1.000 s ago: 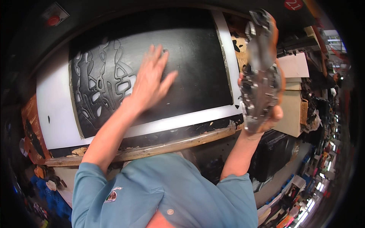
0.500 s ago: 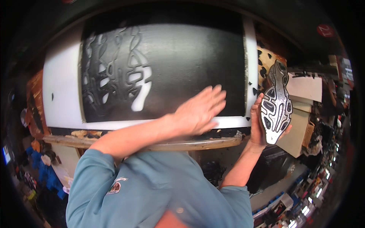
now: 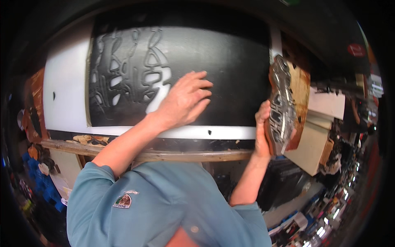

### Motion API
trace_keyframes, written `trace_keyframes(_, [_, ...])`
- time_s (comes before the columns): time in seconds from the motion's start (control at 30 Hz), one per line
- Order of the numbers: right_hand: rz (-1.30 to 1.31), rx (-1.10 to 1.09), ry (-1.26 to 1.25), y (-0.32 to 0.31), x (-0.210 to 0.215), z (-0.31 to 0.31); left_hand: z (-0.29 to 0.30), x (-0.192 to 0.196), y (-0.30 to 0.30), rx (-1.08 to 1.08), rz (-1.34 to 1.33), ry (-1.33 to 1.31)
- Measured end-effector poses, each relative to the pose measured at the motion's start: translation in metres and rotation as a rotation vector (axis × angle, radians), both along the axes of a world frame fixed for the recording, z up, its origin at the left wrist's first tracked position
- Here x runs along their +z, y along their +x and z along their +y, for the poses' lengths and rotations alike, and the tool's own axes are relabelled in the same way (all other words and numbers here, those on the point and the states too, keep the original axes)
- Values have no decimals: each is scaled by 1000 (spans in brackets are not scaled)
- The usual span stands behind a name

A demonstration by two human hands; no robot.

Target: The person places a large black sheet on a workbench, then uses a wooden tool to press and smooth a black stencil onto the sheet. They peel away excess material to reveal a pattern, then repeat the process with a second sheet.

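Two hands work: the left hand (image 3: 185, 101) lies flat, fingers released, mid-sheet (image 3: 230, 61) right of the cutouts (image 3: 127, 78), while the right hand (image 3: 261, 131) grips the sole (image 3: 282, 107) off the board's (image 3: 66, 90) right edge; press evenly, I'd say.

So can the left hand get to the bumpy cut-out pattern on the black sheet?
Probably yes. The left hand already lies flat on the black sheet, just right of the cut-out pattern, and nothing sits between them. The right hand is off at the sheet's edge, holding a shoe sole.
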State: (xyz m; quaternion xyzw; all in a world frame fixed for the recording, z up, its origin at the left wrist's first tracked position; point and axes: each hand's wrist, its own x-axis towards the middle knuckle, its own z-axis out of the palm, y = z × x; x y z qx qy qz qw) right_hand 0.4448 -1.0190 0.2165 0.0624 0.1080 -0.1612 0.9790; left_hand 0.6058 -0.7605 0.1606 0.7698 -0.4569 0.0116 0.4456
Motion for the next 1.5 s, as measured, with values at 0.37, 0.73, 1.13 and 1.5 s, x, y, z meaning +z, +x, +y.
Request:
trace_keyframes(0.37, [1274, 123, -2544, 1, 8, -8, -2, -1, 1, 21, 36, -106])
trace_keyframes(0.73, [982, -243, -2344, -24, -48, -94, -30, -2, -78, -333, -97, 249])
trace_keyframes(1.13, [1161, 169, -2647, -19, -20, -22, 30, 18, -26, 19, -25, 238])
trace_keyframes(1.5, [1042, 70, -2366, -18, 7, -17, 14, 1, -49, -135, -179, 340])
